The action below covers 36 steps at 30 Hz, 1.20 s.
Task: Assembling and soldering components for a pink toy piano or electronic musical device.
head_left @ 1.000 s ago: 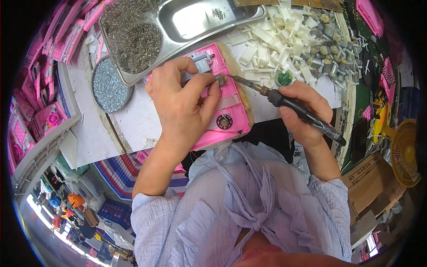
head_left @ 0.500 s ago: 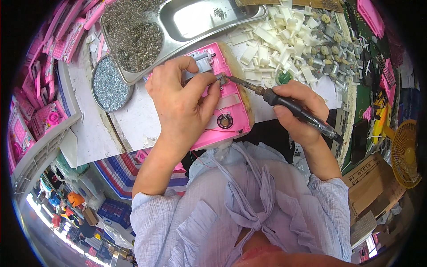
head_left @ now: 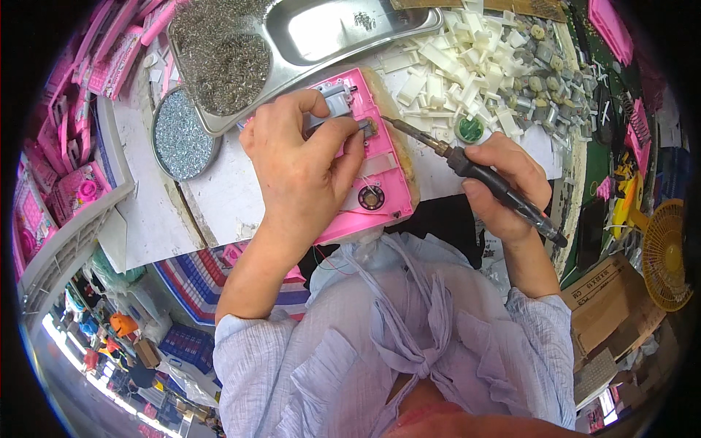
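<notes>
Pinching a small grey piece point(head_left: 367, 126) between thumb and forefinger of the left hand point(head_left: 299, 153), fingertips pressed close together, with another finger bent against a grey-blue block point(head_left: 338, 102) in the pink case point(head_left: 387, 182). Finding that case at the table's near edge, directly under the left hand, with a round black speaker point(head_left: 371, 197) in its lower part and a yellowish pad point(head_left: 401, 146) along its right side. Gripping a soldering iron point(head_left: 475, 172) by its dark handle in the right hand point(head_left: 515, 179), thumb and forefinger closed on opposite sides; cannot tell the lie of the other fingers. Pointing the tip at the case's right edge; cannot tell whether touching or just beside. Can see dark printed letters and figures on a cardboard box point(head_left: 606, 301) at right, and printed patterns on pink parts point(head_left: 42, 212) in a pale rack point(head_left: 73, 237) at left, too small to make out. Seeing a metal tray point(head_left: 318, 45) beyond the case with tangled metal bits point(head_left: 223, 58) heaped in its left compartment, a round dish point(head_left: 154, 139) of silvery screws point(head_left: 186, 135) just beside, and a small cup point(head_left: 458, 131) holding something green point(head_left: 472, 131) near loose white plastic parts point(head_left: 438, 69) and grey motors point(head_left: 544, 91).
</notes>
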Motion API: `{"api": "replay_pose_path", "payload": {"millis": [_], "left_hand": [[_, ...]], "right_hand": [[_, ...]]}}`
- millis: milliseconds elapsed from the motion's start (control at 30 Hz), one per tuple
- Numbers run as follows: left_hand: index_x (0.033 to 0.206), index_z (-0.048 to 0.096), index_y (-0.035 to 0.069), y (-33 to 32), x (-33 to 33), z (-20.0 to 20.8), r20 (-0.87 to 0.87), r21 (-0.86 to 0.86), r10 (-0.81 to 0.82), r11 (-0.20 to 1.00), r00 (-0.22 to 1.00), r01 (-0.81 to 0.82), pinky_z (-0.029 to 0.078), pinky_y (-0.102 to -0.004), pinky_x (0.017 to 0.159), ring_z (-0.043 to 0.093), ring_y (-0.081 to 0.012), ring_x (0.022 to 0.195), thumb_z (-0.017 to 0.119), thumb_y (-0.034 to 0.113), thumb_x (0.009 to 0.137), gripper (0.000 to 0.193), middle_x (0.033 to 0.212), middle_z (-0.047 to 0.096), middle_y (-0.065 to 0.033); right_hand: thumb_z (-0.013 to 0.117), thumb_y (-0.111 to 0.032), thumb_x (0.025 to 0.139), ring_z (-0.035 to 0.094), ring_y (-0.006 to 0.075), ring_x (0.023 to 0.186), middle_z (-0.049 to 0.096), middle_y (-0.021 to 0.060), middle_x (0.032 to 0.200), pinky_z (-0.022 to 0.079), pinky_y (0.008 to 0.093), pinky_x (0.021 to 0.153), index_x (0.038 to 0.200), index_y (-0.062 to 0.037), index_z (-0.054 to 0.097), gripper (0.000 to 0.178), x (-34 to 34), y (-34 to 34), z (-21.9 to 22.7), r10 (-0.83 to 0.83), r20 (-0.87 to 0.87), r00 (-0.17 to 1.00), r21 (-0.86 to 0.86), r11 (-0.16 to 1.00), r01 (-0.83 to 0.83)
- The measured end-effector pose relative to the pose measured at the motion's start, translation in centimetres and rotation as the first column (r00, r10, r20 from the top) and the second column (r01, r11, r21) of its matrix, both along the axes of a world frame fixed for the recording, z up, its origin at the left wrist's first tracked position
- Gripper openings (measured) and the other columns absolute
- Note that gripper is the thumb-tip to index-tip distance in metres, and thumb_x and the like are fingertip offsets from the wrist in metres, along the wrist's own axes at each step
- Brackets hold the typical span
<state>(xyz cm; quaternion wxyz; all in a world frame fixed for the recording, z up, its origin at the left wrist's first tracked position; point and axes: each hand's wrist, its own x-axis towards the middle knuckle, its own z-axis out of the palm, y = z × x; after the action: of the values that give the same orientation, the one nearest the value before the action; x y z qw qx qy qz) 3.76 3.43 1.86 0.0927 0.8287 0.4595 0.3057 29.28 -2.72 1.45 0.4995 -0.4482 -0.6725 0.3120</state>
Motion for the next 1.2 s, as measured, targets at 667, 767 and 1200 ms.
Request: {"api": "replay_pose_path", "payload": {"millis": [667,767,1200], "left_hand": [[0.085,0.074,0.015,-0.1,0.1,0.5,-0.033,-0.012,0.000,1.000,0.999,0.000,0.034,-0.0399,0.083,0.054,-0.0221,0.089,0.081,0.015,0.071,0.016,0.097,0.059,-0.0018],[0.085,0.074,0.015,0.0,0.1,0.5,-0.042,-0.006,0.001,1.000,0.999,-0.001,0.034,-0.0397,0.083,0.054,-0.0220,0.089,0.081,0.015,0.071,0.015,0.097,0.059,-0.0018],[0.087,0.075,0.015,-0.2,0.1,0.4,-0.039,0.017,0.003,1.000,0.999,-0.003,0.034,-0.0392,0.083,0.055,-0.0211,0.087,0.082,0.015,0.072,0.016,0.097,0.060,-0.0018]], "right_hand": [[0.081,-0.004,0.079,0.056,0.0183,0.062,0.062,0.0074,0.075,0.043,0.0290,0.056,0.109,-0.0007,0.070,0.032,-0.2,0.5,0.5,0.033,0.047,0.998,0.015,0.999,-0.034],[0.081,-0.004,0.079,0.057,0.0184,0.063,0.063,0.0079,0.076,0.043,0.0287,0.056,0.109,-0.0005,0.071,0.032,0.0,0.5,0.6,0.027,0.055,0.998,-0.005,1.000,-0.027],[0.082,-0.005,0.079,0.056,0.0164,0.063,0.061,0.0072,0.075,0.041,0.0271,0.057,0.110,0.0016,0.070,0.033,0.6,-0.1,0.7,-0.019,0.037,0.999,-0.034,0.999,0.020]]}}
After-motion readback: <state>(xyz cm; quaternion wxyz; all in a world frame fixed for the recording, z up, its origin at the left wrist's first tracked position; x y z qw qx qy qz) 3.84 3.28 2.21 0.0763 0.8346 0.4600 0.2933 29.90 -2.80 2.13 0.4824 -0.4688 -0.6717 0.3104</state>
